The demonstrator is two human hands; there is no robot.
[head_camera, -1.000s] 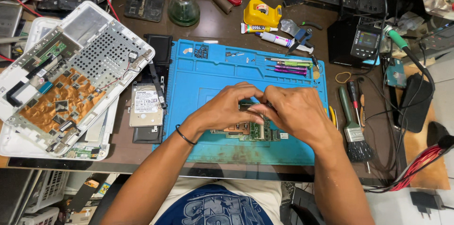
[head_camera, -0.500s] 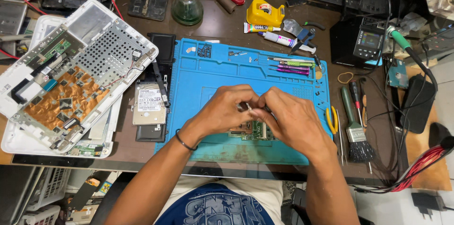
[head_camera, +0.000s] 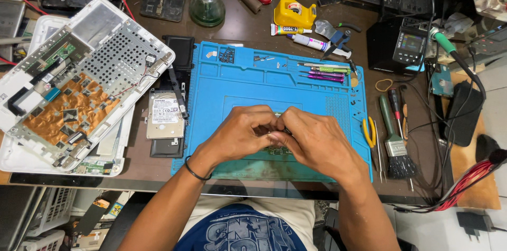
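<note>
Seen from the head camera, a small green board [head_camera: 278, 150] on a blue mat [head_camera: 237, 79] is largely hidden by the left hand [head_camera: 240, 135] and right hand [head_camera: 311, 143], fingertips pinched together over it. The mat is flanked by an opened laptop [head_camera: 79, 82], a hard drive [head_camera: 165, 115] and a brush [head_camera: 395, 143].

The work mat [head_camera: 248, 79] is bright blue on a dark brown tabletop [head_camera: 248, 26]. At nine o'clock, the opened laptop [head_camera: 79, 82] shows a white shell, perforated silver metal and copper-orange foil. At twelve o'clock sit a yellow tape dispenser [head_camera: 294, 13] and a green glass bottle [head_camera: 207, 5].
</note>
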